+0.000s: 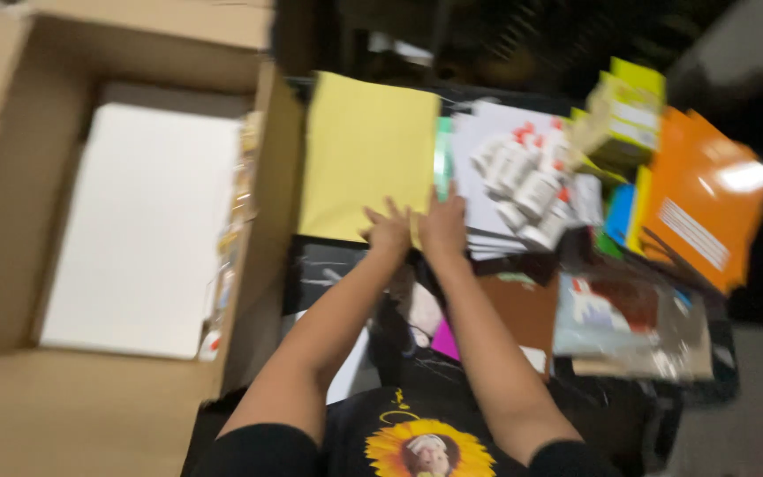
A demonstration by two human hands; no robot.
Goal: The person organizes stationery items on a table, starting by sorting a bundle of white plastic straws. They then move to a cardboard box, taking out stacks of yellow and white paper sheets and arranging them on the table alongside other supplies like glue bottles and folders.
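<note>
2 hands are working at the lower edge of a yellow paper stack [366, 155], which is lying on a crowded surface [708, 389] just right of a big cardboard box [11, 177]. Frame is motion-blurred, so fine detail is uncertain.

Left hand [389, 231]: fingers [392, 210] are spreading apart and pressing on the yellow stack's bottom edge; no closed grip visible. Right hand [444, 223]: fingers are lying flat and mostly together at the stack's lower right corner, touching it and the white sheets [487, 150] beside it. I cannot tell whether any finger is hooking under the edge.

Progress, as judged from the layout: the box is already holding 1 flat white board [147, 230], lying on its floor, with some small packets [236, 203] standing along its right wall. The yellow stack is not yet lifted and is sitting outside the box, near its right wall. Much is waiting on the surface: a cluster of small white bottles with red caps [527, 181] on the white sheets, yellow-green boxes [624, 115], an orange folder [708, 199], a brown sheet [523, 309] and glossy packets [629, 322]. So sorting looks early to middling.
</note>
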